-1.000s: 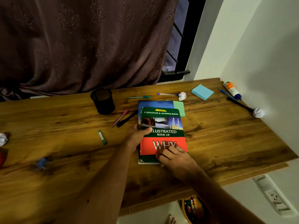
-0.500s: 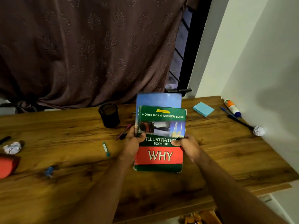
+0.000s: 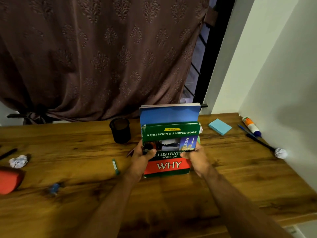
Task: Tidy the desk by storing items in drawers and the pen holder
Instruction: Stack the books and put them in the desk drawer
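Note:
A stack of books stands upright above the wooden desk point(image 3: 68, 203): a green and red book titled "WHY" point(image 3: 169, 166) in front, a taller blue book point(image 3: 169, 114) behind it. My left hand point(image 3: 141, 158) grips the stack's left edge and my right hand point(image 3: 194, 156) grips its right edge, thumbs on the front cover. A black mesh pen holder point(image 3: 120, 130) stands just left of the books. A small green marker point(image 3: 115, 166) lies left of my left hand. Pens partly hidden behind my left hand point(image 3: 130, 152) lie under the holder.
At the right are a blue sticky-note pad point(image 3: 220, 126), a glue stick point(image 3: 250, 126), a blue pen point(image 3: 244, 129), a black pen point(image 3: 259, 142) and a crumpled paper ball point(image 3: 280, 152). At the left lie another paper ball point(image 3: 18, 161), a red object point(image 3: 9, 180), a black pen point(image 3: 7, 153) and a small blue item point(image 3: 54, 188).
The books lay flat on the desk a second ago; both hands have lifted them upright and raised them, and the view has tilted up towards the curtain.

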